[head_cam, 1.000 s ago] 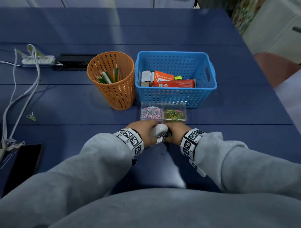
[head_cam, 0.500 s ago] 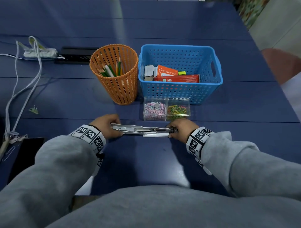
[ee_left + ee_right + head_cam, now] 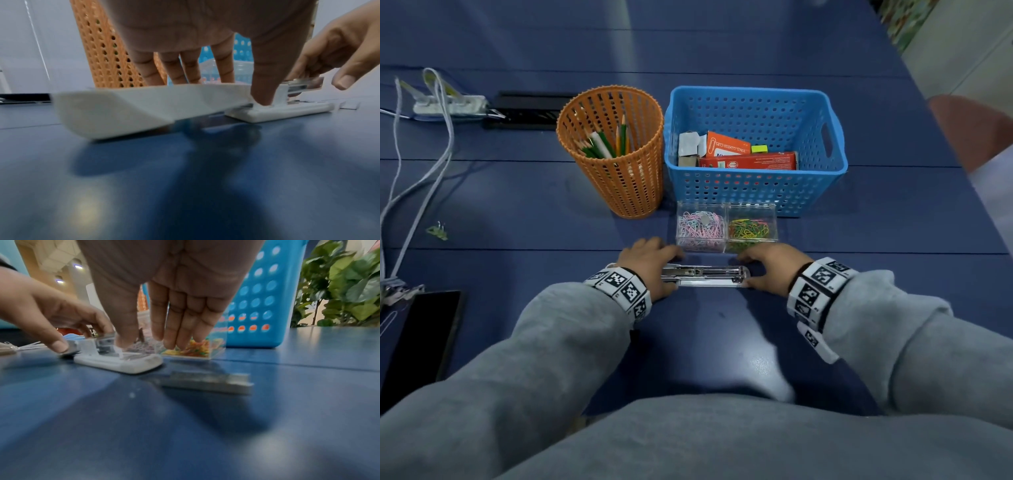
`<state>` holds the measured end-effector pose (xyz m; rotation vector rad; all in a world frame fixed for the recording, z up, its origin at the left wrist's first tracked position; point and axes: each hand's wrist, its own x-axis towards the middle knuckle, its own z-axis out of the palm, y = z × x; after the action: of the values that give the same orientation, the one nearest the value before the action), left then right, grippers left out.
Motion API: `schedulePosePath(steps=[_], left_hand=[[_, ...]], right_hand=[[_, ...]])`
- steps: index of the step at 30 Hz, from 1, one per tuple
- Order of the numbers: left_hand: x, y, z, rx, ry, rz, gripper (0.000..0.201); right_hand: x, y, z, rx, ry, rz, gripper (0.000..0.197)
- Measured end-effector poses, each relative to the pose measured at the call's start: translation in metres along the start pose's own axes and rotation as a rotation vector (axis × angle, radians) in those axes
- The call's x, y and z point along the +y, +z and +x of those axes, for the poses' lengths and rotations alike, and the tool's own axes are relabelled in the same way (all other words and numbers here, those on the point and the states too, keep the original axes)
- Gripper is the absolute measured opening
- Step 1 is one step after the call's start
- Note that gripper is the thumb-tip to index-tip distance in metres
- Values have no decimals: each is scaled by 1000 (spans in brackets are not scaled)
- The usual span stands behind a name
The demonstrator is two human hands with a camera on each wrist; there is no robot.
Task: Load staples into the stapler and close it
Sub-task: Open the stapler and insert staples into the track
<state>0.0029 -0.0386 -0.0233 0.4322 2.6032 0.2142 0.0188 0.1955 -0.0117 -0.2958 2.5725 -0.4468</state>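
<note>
The white stapler (image 3: 705, 274) lies opened out flat on the blue table (image 3: 722, 342), in front of the paper clip box. Its white cover (image 3: 133, 107) is swung out to the left, and its metal magazine (image 3: 304, 84) sits over the base (image 3: 123, 363) on the right. My left hand (image 3: 650, 257) straddles the cover, thumb (image 3: 263, 91) pressing by the hinge and fingers behind. My right hand (image 3: 770, 263) holds the magazine's front end between thumb and fingers. A loose strip of staples (image 3: 207, 382) lies on the table just right of the stapler, under my right palm.
A clear box of paper clips (image 3: 726, 228) stands right behind the stapler. Behind it are an orange pencil cup (image 3: 616, 154) and a blue basket (image 3: 756, 150) holding boxes. Cables (image 3: 414, 178) and a dark phone (image 3: 424, 329) lie at the left.
A second ago both hands held the closed stapler together. It was then swung open flat, and my left hand has since slid right along the cover toward the hinge.
</note>
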Motion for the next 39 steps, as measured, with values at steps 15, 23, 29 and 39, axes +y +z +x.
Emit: schedulePosePath(steps=[15,23,29,39], left_hand=[[10,11,8,-20,22,-179,37],[10,12,9,-17,25,-196,38],[10,12,7,-7,32,-207,37],[8,12,8,-19,31,-214,36]], right_hand=[[35,6,-27,-19,29,-236,27],[-2,-7,-24,201,-55,93,19],[-11,-7,-11,196,-89,174,23],[-18,-6,-6,82,-113,-7,27]])
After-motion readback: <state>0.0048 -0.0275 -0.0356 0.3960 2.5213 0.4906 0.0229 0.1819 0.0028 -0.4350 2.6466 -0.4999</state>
